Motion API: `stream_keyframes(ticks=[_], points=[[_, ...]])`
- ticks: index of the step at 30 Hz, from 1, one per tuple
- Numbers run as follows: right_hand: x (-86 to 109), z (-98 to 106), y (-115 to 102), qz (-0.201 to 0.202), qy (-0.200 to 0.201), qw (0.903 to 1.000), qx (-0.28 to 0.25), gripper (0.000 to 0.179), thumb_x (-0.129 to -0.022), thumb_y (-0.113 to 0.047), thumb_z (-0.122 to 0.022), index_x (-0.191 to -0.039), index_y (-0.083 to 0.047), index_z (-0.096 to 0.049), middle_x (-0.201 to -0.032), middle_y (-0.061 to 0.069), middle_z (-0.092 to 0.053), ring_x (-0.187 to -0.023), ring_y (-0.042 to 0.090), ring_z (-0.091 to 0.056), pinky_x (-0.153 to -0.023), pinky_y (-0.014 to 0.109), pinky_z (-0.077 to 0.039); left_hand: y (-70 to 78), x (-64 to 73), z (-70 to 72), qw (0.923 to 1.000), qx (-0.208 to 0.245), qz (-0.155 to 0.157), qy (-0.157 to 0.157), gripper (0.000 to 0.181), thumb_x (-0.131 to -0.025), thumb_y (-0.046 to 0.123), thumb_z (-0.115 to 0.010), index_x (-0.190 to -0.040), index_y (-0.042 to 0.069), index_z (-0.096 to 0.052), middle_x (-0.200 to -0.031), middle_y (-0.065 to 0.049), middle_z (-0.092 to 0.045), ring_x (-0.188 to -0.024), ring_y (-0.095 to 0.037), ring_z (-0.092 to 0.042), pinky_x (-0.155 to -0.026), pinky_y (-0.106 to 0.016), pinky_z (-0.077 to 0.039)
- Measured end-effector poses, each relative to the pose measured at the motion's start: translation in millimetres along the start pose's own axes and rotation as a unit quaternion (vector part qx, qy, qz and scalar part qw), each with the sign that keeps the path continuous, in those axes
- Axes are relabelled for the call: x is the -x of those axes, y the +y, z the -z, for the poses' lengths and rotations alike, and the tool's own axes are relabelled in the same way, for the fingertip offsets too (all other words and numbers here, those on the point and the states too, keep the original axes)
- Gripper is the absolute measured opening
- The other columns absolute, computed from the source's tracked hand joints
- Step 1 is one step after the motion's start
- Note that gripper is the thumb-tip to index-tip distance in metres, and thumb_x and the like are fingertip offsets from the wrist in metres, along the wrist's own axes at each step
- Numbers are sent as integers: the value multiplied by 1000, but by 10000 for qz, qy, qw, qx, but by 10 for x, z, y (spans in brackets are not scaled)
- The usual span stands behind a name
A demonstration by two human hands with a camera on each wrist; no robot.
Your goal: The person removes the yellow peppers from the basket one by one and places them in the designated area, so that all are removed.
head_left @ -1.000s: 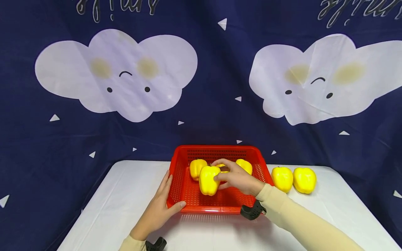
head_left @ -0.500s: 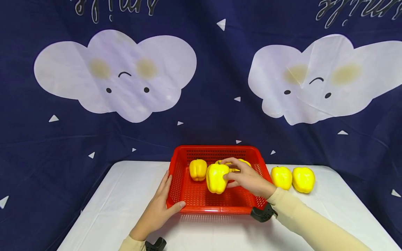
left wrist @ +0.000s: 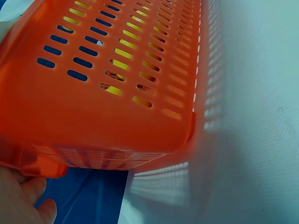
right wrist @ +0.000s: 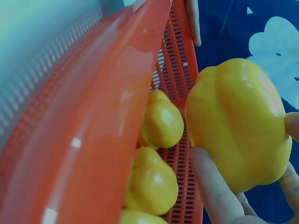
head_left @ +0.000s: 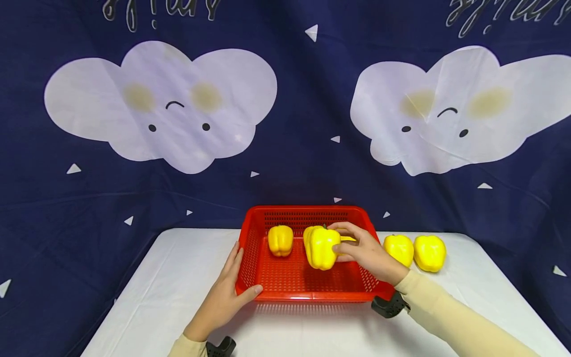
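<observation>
My right hand point(head_left: 368, 252) holds a yellow bell pepper point(head_left: 323, 249) above the red basket point(head_left: 308, 297). In the right wrist view, the thumb and fingers pinch this pepper point(right wrist: 238, 126) from both sides. My left hand point(head_left: 223, 295) rests at the basket's front left corner, fingers extended along the outer side and thumb on the front rim. The left wrist view shows those fingers point(left wrist: 32, 189) by the rim. Another bell pepper point(head_left: 280, 241) lies in the basket's left part. More peppers, partly hidden behind the held one and my right hand, are in the basket.
Two yellow bell peppers, one nearer the basket point(head_left: 398, 250) and one farther right point(head_left: 430, 253), sit on the white table point(head_left: 147, 277) beside the basket's right wall. A dark blue curtain point(head_left: 308, 168) with cloud prints hangs behind the table.
My right hand has carried the held bell pepper to the right over the basket, so it now covers another pepper behind it. The left hand stays at the corner.
</observation>
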State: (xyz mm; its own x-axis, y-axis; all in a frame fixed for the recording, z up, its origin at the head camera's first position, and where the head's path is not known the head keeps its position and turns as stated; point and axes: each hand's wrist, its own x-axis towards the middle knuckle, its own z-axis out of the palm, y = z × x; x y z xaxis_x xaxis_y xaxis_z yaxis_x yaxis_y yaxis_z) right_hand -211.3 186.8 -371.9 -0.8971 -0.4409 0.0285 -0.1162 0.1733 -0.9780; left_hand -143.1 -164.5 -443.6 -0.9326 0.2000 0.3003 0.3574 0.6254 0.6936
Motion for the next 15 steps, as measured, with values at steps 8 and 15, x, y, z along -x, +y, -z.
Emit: stream_keyframes(ticks=[8,15], points=[[81,155,35,152,237,9996,-56,50,-97,-11,-63,-142,-2,-45,-140,24,-44,-108,28,-64,-88,40,-58,3,-5,-1,10000,-21,4,20,97,-91,52,-69,-160,4,-20,-169,-1,-3,-149,-38,-23,-109,-66,-32],[177,264,74,311,387,9987,-117,49,-97,-5,-61,-142,1,-44,-138,26,-45,-102,22,-67,-84,37,-59,-8,9,-5,10000,-48,-13,36,97,-91,52,-69,-160,4,-20,-169,-1,-3,-149,-38,-23,-109,-65,-32]])
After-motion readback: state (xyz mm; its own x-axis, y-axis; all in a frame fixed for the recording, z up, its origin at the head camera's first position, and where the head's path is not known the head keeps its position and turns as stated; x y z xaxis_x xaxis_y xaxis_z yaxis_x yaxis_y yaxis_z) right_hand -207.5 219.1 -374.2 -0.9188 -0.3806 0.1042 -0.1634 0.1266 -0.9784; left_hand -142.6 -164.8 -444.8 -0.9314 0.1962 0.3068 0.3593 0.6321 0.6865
